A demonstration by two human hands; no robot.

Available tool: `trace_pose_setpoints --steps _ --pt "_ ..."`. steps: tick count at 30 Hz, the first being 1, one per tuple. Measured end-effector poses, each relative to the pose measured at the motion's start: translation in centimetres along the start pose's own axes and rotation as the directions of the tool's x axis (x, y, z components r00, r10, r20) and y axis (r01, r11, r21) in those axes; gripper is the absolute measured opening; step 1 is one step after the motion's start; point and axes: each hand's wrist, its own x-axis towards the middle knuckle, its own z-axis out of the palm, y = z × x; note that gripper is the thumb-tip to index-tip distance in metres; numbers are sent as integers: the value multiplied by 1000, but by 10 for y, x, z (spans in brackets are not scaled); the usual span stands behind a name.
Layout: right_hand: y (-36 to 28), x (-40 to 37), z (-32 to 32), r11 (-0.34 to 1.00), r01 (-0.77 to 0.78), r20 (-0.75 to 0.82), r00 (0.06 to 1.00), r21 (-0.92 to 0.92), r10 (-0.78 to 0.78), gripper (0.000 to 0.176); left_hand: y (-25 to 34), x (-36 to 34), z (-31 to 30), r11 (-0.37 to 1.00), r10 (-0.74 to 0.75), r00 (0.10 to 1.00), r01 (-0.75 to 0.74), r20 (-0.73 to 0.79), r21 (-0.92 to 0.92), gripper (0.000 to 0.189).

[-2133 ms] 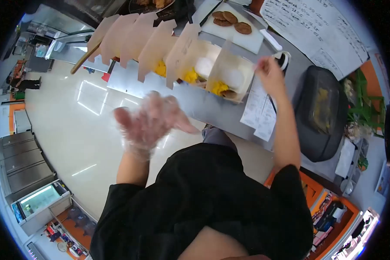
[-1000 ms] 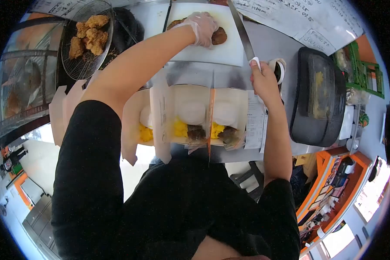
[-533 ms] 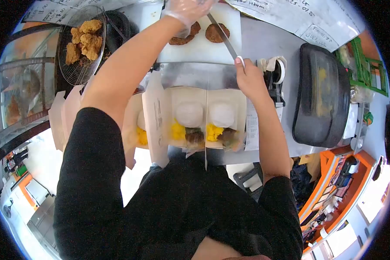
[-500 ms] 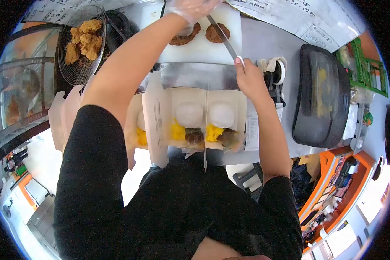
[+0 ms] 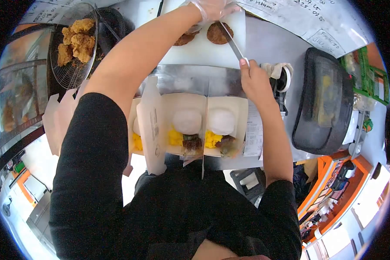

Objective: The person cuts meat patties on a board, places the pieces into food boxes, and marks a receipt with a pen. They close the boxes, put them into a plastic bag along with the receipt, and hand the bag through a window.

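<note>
My right hand is closed around the handle of a knife, whose blade slants up and left across a round browned patty. Just above that patty is my left hand in a clear plastic glove, fingers stretched to the right and partly cut off by the top edge. A second patty lies under the left wrist, partly hidden. Both patties rest on a white cutting board. Below stand open meal boxes with white rice mounds, yellow food and dark wrapped pieces.
At the left, a wire strainer holds fried chicken. A black zip case lies on the right of the counter, near a tape dispenser and a printed receipt. A green basket stands at far right.
My left hand has shifted right, to above the right patty. My right hand with the knife has moved slightly right and down. The view has shifted a little.
</note>
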Motion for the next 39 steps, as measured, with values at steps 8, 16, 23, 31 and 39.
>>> trace_pose_setpoints --steps 8,16,23,31,39 --pt "5 0 -5 1000 13 -30 999 19 -12 57 8 -3 -40 947 -150 988 150 21 -283 38" --pt "20 -7 -15 987 -37 -125 990 158 57 58 9 -33 -113 873 -407 873 459 269 -168 47" --pt "21 -20 -22 946 -94 -122 983 310 138 58 27 -49 -110 937 -348 717 293 603 193 58" --pt "24 -32 -33 853 -196 -81 960 484 267 57 41 -53 -56 949 -84 988 120 131 -292 61" --pt "26 -39 -29 787 -214 -59 952 579 302 52 49 -45 -29 951 -148 917 235 371 -200 83"
